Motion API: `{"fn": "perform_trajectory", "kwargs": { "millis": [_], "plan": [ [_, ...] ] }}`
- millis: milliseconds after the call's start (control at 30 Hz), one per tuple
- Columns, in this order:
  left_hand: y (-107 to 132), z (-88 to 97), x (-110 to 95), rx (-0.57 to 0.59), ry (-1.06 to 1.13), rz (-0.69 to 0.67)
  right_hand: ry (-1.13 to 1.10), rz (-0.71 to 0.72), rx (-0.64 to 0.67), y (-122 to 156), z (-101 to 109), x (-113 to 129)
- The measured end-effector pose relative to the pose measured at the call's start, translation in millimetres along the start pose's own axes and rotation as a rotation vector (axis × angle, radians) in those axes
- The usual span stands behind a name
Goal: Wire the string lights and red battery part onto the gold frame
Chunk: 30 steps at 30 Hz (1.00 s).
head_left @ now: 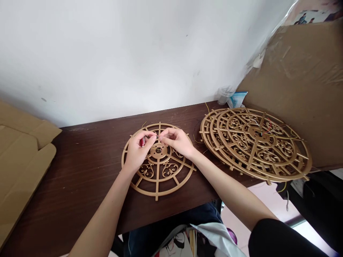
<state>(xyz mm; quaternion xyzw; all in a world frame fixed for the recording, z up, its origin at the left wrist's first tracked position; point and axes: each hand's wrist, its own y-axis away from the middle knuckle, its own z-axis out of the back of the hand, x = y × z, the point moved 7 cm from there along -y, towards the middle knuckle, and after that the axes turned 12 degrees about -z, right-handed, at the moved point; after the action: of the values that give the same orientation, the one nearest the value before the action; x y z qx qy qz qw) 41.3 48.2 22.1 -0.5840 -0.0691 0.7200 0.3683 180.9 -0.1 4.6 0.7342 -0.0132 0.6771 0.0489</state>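
A round gold openwork disc (pixel 158 178) lies flat on the dark wooden table (pixel 80 178), straight in front of me. Both hands hover over its upper half. My left hand (pixel 138 151) is closed, pinching a small red tool between thumb and fingers. My right hand (pixel 175 141) is closed too, pinching the end of a thin wire that runs across to the left hand. The fingertips of the two hands almost meet above the disc's hub.
A stack of larger gold openwork discs (pixel 257 142) with coloured wires sits at the table's right end. Behind it leans a cardboard sheet (pixel 302 89) under clear plastic. Flattened cardboard (pixel 21 160) lies at the left. A white wall is behind the table.
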Motion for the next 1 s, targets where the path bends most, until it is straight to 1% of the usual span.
{"fn": "perform_trajectory", "kwargs": {
  "millis": [100, 367, 533, 700, 900, 1000],
  "plan": [
    [1, -3.3, 0, 0.048, -0.013, 0.014, 0.003, -0.005, -0.007, -1, 2, -1],
    [3, -4.4, -5, 0.045, -0.035, 0.022, -0.002, -0.031, 0.003, 1, -1, 1],
    [1, -4.4, -14, 0.055, -0.106, -0.029, -0.050, -0.015, -0.008, 0, 0, -2],
    [0, -5.3, -18, 0.057, -0.122, -0.086, -0.023, 0.025, -0.026, 0, 3, 0],
    [1, -5.7, -19, 0.066, -0.132, -0.077, -0.002, 0.018, -0.059, 2, 6, 4],
    [1, -5.8, -20, 0.074, -0.131, -0.075, -0.033, -0.001, -0.034, 3, 5, 2]
  ]
}}
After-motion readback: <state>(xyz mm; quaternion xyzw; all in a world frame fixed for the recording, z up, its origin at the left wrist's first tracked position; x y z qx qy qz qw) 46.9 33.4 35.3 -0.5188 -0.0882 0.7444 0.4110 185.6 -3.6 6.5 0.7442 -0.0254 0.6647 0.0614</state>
